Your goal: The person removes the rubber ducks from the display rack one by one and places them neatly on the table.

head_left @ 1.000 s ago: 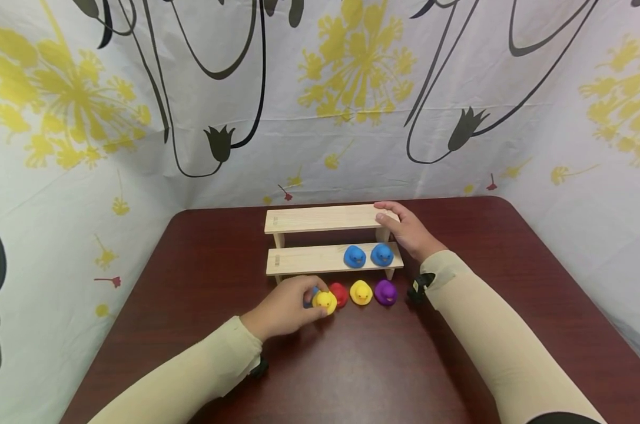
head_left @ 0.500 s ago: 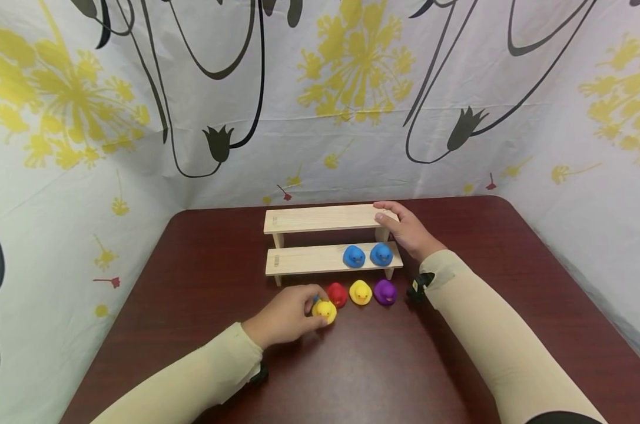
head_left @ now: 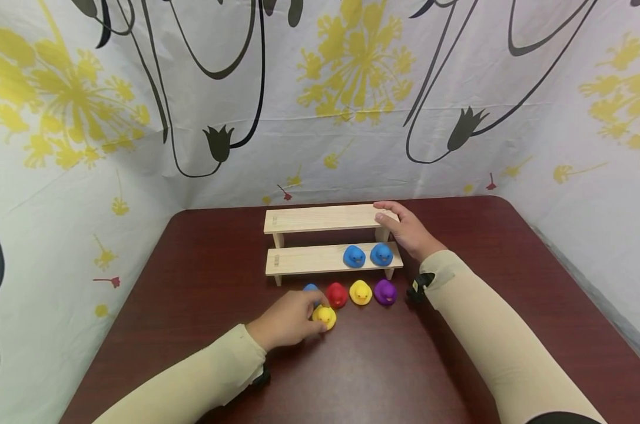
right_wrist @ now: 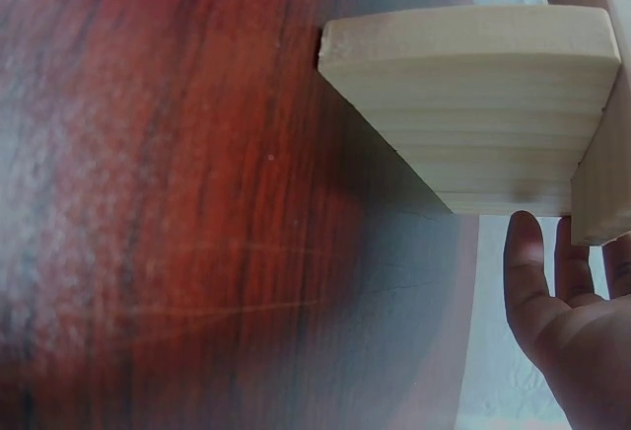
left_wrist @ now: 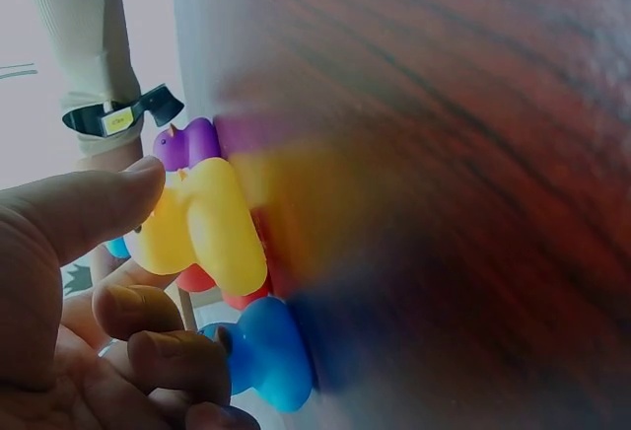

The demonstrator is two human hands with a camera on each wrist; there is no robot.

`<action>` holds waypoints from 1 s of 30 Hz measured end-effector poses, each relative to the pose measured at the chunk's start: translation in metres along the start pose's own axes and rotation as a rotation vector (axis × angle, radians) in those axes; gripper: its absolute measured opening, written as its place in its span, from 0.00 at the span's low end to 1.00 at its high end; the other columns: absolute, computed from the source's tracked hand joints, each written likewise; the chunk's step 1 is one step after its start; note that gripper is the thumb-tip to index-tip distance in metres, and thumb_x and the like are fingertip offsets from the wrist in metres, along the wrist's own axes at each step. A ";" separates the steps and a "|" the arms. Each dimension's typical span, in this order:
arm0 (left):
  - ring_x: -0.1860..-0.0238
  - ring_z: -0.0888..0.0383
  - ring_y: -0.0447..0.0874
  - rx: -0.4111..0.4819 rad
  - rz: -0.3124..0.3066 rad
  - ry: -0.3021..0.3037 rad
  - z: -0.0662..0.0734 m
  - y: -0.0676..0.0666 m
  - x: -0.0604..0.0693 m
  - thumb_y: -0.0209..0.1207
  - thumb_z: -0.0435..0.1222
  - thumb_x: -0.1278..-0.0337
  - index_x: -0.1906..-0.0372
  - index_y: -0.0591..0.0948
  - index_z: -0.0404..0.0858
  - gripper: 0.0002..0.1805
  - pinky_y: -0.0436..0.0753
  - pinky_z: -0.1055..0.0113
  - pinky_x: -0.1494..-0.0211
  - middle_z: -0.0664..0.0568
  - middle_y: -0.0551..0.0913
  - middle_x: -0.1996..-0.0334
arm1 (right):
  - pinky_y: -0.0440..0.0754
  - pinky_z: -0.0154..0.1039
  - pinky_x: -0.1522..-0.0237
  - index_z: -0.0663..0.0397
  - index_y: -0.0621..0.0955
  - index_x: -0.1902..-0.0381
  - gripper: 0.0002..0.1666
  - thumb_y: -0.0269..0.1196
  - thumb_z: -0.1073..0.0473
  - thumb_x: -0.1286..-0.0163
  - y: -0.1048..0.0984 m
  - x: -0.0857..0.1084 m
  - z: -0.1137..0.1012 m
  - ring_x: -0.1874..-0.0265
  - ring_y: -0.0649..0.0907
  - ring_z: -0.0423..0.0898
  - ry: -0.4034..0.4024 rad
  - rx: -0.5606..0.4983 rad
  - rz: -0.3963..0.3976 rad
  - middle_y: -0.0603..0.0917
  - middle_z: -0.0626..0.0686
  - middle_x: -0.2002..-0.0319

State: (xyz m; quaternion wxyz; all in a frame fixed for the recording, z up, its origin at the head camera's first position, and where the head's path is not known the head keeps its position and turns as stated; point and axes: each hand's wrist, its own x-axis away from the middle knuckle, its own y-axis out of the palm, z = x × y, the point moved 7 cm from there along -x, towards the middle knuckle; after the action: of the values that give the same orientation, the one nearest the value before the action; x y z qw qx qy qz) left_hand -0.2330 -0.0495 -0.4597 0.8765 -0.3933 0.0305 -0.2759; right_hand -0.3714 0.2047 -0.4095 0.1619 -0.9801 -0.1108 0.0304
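Observation:
Near the row's left end, my left hand [head_left: 288, 321] pinches a yellow rubber duck [head_left: 325, 318] between thumb and index finger, low at the tabletop. In the left wrist view the thumb lies against that duck's head [left_wrist: 163, 233]. Just behind it is a blue duck [head_left: 310, 288], partly hidden by the fingers. My right hand [head_left: 411, 231] holds the right end of a two-tier wooden stand [head_left: 325, 219], thumb on top. The right wrist view catches its fingers [right_wrist: 529, 262] at the wood's edge. Two blue ducks [head_left: 354, 257] sit on the lower tier's right half.
Before the stand, a red duck [head_left: 337, 295], another yellow duck [head_left: 361, 292] and a purple duck [head_left: 385, 292] line up on the dark red table [head_left: 383, 365]. A patterned cloth [head_left: 309, 141] hangs behind and along both sides.
My left hand has drawn the yellow duck a little toward me, away from the row; the blue duck behind shows more now. The right hand and the stand have stayed put.

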 end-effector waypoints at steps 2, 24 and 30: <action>0.85 0.59 0.78 -0.001 -0.011 -0.013 -0.001 0.001 0.000 0.74 0.40 0.39 0.47 0.84 0.45 0.17 0.77 0.66 0.77 0.55 0.79 0.81 | 0.55 0.66 0.21 0.61 0.69 0.23 0.30 0.56 0.53 0.16 0.000 0.000 0.000 0.21 0.60 0.63 0.004 0.000 -0.001 0.60 0.63 0.19; 0.76 0.60 0.76 -0.052 -0.035 -0.010 0.007 0.003 -0.004 0.75 0.38 0.41 0.51 0.82 0.45 0.16 0.79 0.67 0.71 0.57 0.81 0.72 | 0.55 0.64 0.20 0.52 0.71 0.24 0.30 0.58 0.47 0.17 -0.006 -0.021 0.035 0.20 0.60 0.59 -0.026 -0.003 0.026 0.62 0.57 0.20; 0.73 0.60 0.75 -0.065 -0.034 -0.002 0.008 0.004 -0.003 0.75 0.37 0.41 0.55 0.81 0.45 0.15 0.79 0.68 0.68 0.57 0.81 0.70 | 0.54 0.65 0.20 0.51 0.71 0.24 0.30 0.59 0.47 0.17 -0.007 -0.021 0.037 0.20 0.60 0.58 -0.021 0.004 0.023 0.62 0.57 0.20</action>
State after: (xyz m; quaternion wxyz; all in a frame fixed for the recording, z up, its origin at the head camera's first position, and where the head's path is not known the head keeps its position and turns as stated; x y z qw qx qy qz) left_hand -0.2316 -0.0406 -0.4576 0.8584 -0.4225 0.0319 -0.2891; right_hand -0.3966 0.2178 -0.4414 0.1625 -0.9806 -0.1012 0.0428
